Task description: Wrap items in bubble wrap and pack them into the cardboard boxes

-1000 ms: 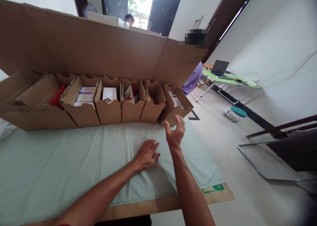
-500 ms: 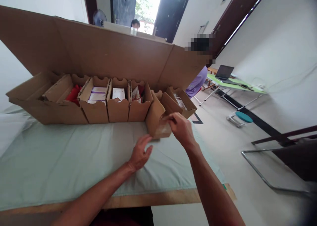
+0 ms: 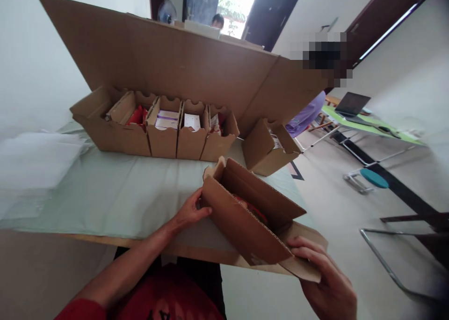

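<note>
An open-topped cardboard box lies slantwise over the front edge of the table, between my hands. Inside it, partly hidden by the walls, is a red packaged item. My left hand is closed around the box's far left corner, thumb against the side wall and fingertips hidden. At the near right end, my right hand grips the folded-out cardboard flap, its fingers over the inner face.
A row of cardboard bins holds red packets and white boxes. Another bin stands apart at right, before a tall cardboard panel. Clear plastic sheets lie left. A person in purple is behind the panel.
The box has come out of the row toward me and turned, leaving a gap. My left hand has taken hold of its corner; my right hand has moved to its near end.
</note>
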